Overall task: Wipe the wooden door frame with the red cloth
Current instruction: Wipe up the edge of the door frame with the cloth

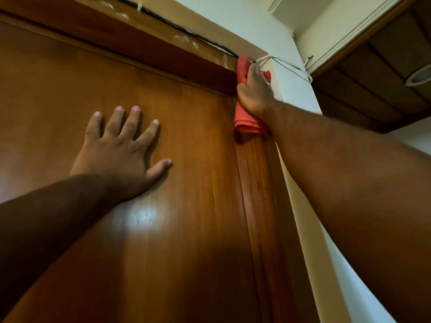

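— Right hand point(254, 89)?
— Raised to the upper corner of the wooden door frame point(258, 173). Closed around the red cloth point(247, 122), palm pressing it flat against the frame's upright member. Fingers curled over the far edge, tips hidden.

— Cloth relative to that grip?
— Folded or bunched lengthwise. Protruding above the knuckles toward the corner joint, and hanging in layered folds below the heel of the palm. Middle portion covered by the hand. Touching the frame along its length.

— Left hand point(121, 150)?
— Spread wide, holding nothing. Palm and all five fingers laid flat on the door panel point(144, 241), well to the left of the gripping hand and somewhat lower.

— Surroundings of the grip?
— White cord point(289, 68) just beside the knuckles, running rightward across the pale wall point(263, 24). Whitish smears on the frame's top member, left of and above the cloth. Dark wooden cabinet point(373, 94) farther right.
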